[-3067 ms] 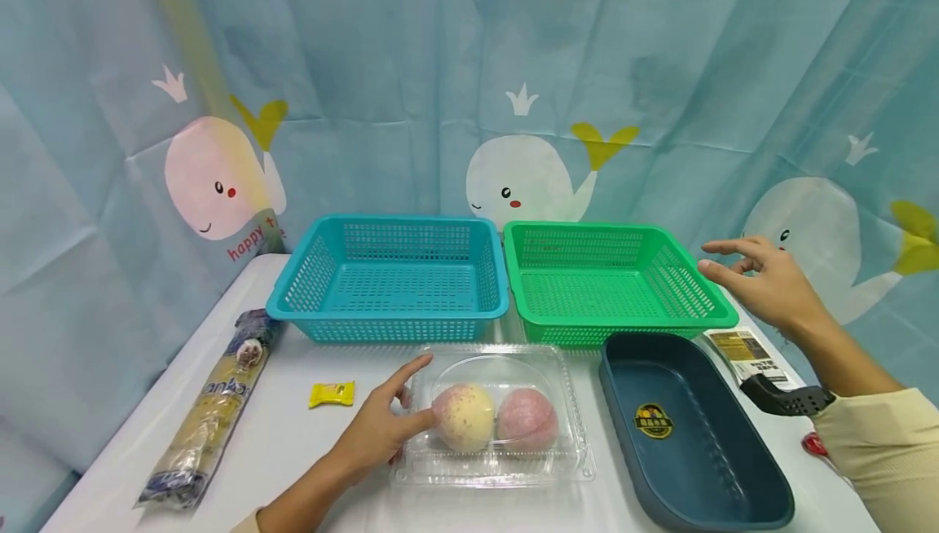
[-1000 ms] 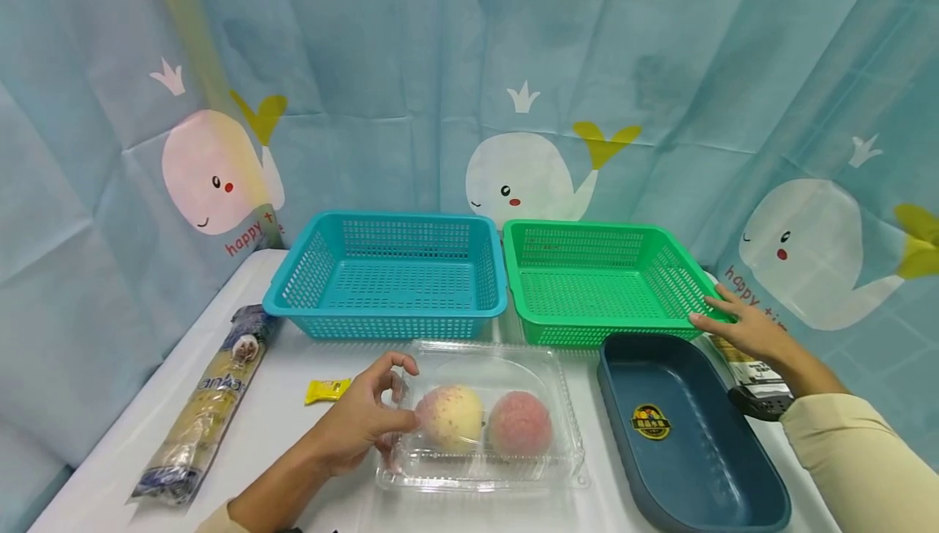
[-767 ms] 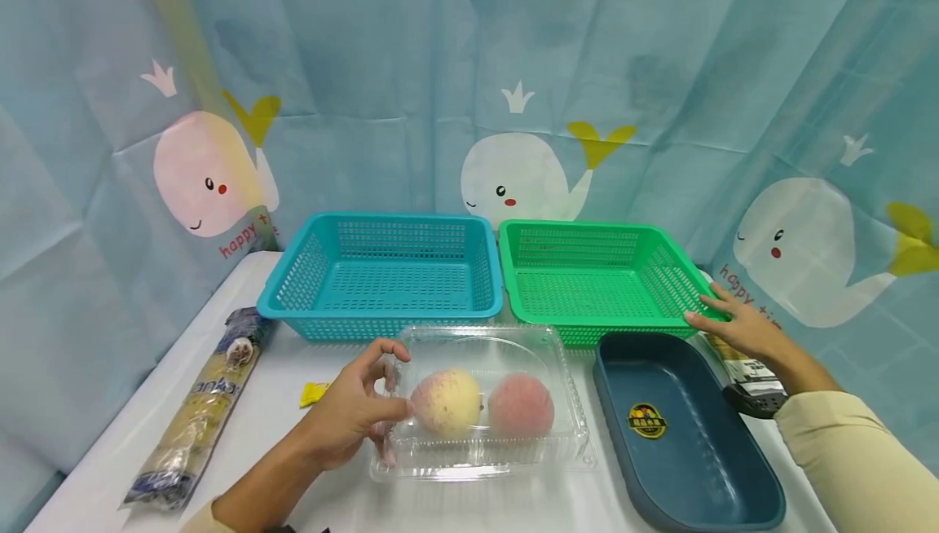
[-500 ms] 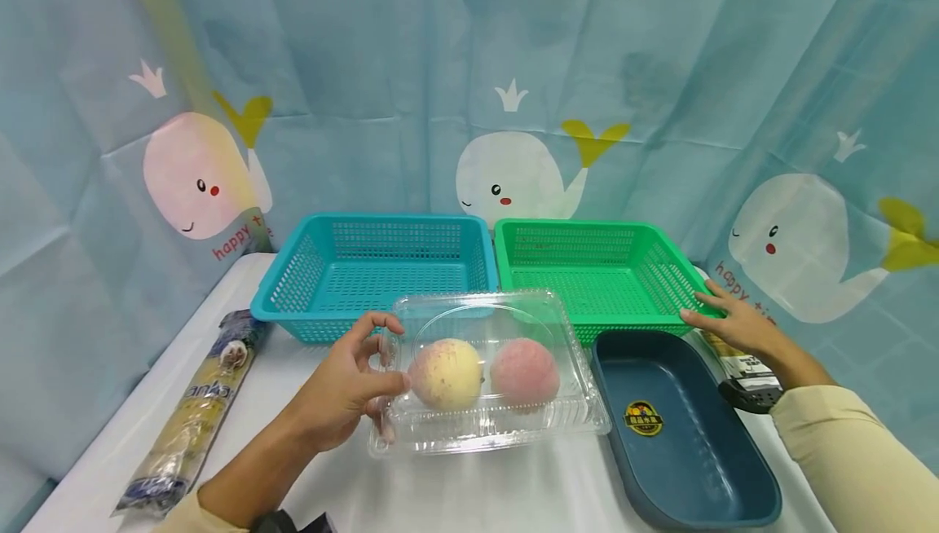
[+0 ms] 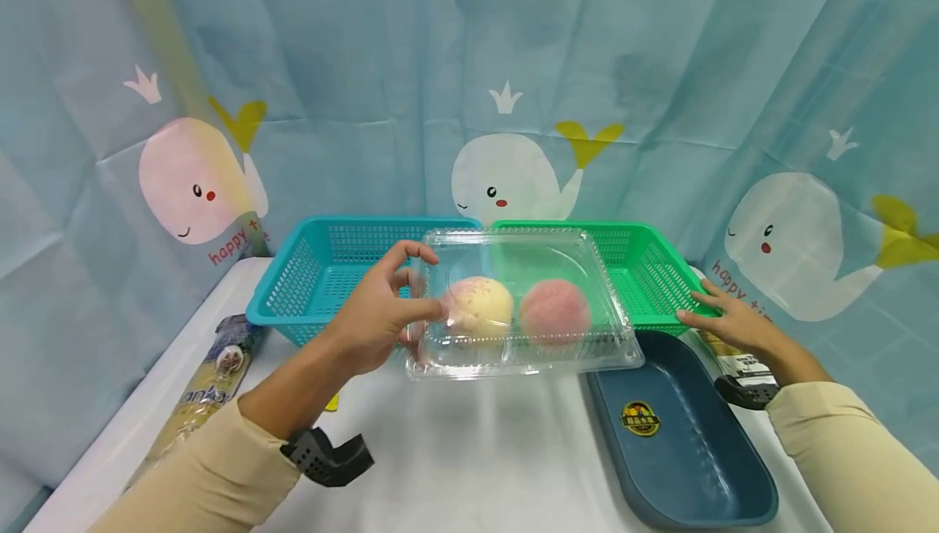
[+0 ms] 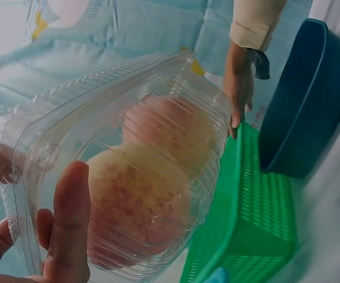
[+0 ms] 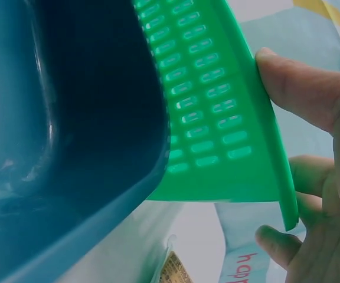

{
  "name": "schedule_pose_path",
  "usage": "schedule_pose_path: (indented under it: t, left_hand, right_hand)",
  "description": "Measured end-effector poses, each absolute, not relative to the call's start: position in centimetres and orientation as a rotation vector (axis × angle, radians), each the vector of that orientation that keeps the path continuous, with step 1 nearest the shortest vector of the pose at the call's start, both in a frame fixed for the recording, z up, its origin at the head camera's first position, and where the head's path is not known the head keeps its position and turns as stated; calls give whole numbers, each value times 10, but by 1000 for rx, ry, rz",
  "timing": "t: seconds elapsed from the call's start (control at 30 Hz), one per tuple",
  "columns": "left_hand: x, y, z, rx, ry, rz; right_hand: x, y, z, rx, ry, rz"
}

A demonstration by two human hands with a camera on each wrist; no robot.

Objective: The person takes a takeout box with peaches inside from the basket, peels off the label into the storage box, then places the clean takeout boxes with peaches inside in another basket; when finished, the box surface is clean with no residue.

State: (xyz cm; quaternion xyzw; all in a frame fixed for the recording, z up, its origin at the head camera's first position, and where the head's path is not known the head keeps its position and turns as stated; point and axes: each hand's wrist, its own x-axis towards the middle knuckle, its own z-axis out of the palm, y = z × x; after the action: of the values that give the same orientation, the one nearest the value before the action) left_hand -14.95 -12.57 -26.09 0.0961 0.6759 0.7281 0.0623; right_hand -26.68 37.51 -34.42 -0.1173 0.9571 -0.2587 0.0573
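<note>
My left hand [image 5: 420, 287] grips the left end of a clear plastic clamshell box [image 5: 539, 354], thumb on the front and fingers over the lid. The box is shut and held level in the air, in front of the blue basket [image 5: 315, 276] and the green basket [image 5: 649, 272]. Inside lie a yellowish peach [image 5: 477, 305] and a pink peach [image 5: 555, 310]. The left wrist view shows my thumb [image 6: 69, 218] pressed on the box [image 6: 128, 171]. My right hand [image 5: 700, 309] holds the green basket's front right corner, thumb [image 7: 303, 82] on top of the rim [image 7: 241, 147] and fingers under it.
A dark blue oval tray [image 5: 678, 443] lies on the white table, right of centre, against the green basket. A long noodle packet [image 5: 205, 382] lies at the left edge. A small yellow candy [image 5: 332, 401] peeks out beside my left forearm. A printed packet [image 5: 737, 362] lies under my right wrist.
My left hand closed on the box, lifted it off the table and carried it up and toward the baskets. My right hand came down onto the green basket's corner and has stayed there.
</note>
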Motion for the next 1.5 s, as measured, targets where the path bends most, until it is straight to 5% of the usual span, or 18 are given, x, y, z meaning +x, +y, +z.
schedule_pose_path:
  t: [0.57,1.5]
  left_hand:
    - [-214,-64,-218,378,2048,2185]
    - [-303,10,-309,248,2038,2172]
  right_hand:
    - [-262,379,-341,-349,2871,-773]
    - [-268,376,-336,-331,2882,-724]
